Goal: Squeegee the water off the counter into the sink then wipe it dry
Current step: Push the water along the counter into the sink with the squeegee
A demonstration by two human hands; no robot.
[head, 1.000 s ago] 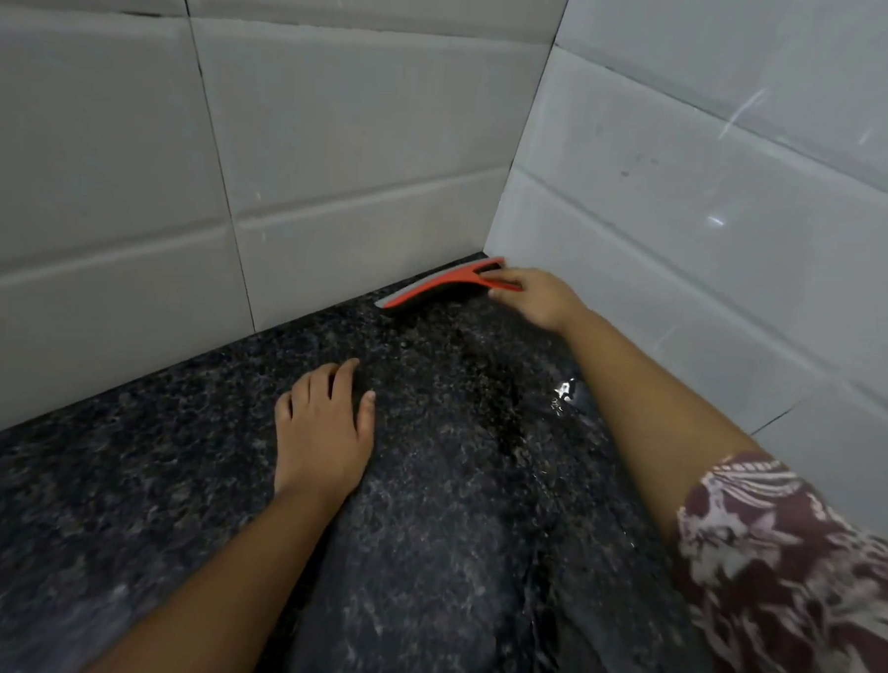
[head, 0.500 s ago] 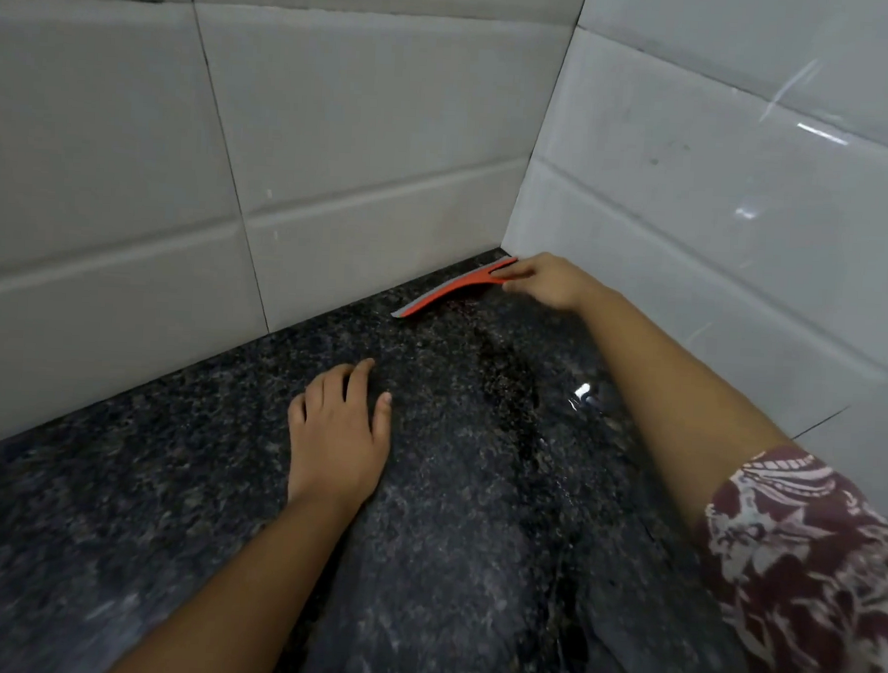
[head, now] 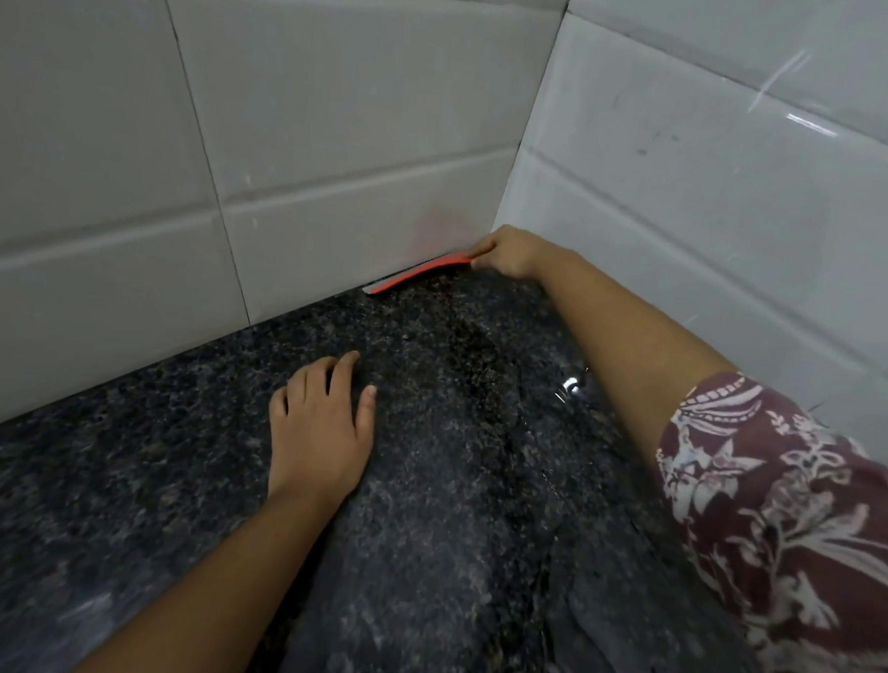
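right now the orange squeegee [head: 418, 277] lies pressed into the far corner, its long axis running along the foot of the back wall tiles [head: 340, 125], out to the left from your right hand [head: 513, 251], which is closed around its handle end. your left hand [head: 321, 427] is flat and empty on the wet counter [head: 472, 543], nearer you and well apart from the blade. judging from this, the pull comes toward you across that water; the sink isn't in view.
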